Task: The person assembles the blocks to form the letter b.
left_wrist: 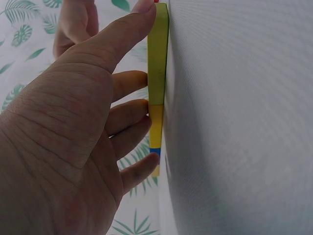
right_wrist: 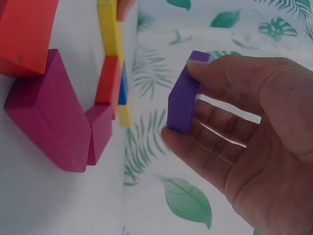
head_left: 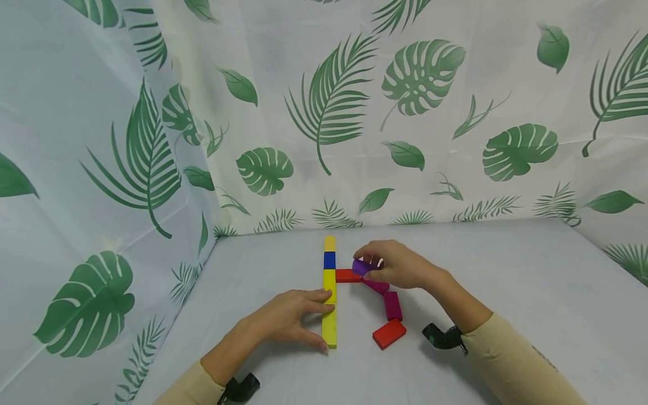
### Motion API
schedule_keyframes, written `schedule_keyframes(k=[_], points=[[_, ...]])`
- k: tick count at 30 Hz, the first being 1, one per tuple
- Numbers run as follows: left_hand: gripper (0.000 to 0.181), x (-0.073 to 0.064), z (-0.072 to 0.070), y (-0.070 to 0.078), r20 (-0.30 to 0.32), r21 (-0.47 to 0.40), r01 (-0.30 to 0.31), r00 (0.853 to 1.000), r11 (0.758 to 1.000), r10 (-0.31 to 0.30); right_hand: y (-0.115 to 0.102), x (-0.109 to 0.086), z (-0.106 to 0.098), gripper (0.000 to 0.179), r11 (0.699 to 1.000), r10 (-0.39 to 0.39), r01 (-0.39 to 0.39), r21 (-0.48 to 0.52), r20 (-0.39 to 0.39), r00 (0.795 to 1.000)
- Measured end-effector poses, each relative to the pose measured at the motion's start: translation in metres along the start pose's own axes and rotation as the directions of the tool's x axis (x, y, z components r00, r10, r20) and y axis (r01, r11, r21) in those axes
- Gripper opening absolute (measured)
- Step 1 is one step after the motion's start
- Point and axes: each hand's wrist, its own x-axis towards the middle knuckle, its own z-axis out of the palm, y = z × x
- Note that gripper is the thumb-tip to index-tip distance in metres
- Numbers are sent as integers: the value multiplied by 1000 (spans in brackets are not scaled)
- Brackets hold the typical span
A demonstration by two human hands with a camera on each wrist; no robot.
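Observation:
My right hand (head_left: 397,263) pinches a purple block (right_wrist: 185,95) between thumb and fingers, held above the tabletop. Below it in the head view are a red block (head_left: 348,275) and a magenta block (head_left: 376,286). My left hand (head_left: 288,316) lies with fingers spread against a straight row of blocks: a yellow-green block (head_left: 329,329) nearest, then a yellow block (head_left: 329,284), a blue block (head_left: 329,260) and a small yellow block (head_left: 330,243) at the far end. The left thumb and fingertips touch the row's side and top, as the left wrist view also shows.
A second magenta block (head_left: 392,306) and another red block (head_left: 389,334) continue a bent line toward the front right. The table (head_left: 486,264) is covered in pale cloth. Behind it hangs a white curtain (head_left: 344,185) with green leaf prints.

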Motion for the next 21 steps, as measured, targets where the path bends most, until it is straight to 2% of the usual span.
schedule_keyframes(k=[7,21], points=[[84,0,0,0,-2,7,-4,1000,1000,4,-5,0,1,37,1000,-25,25,-1,27,999],[85,0,0,0,3,10,3,1000,1000,-3,-11,0,3,38,999,-27,25,19,113,993]])
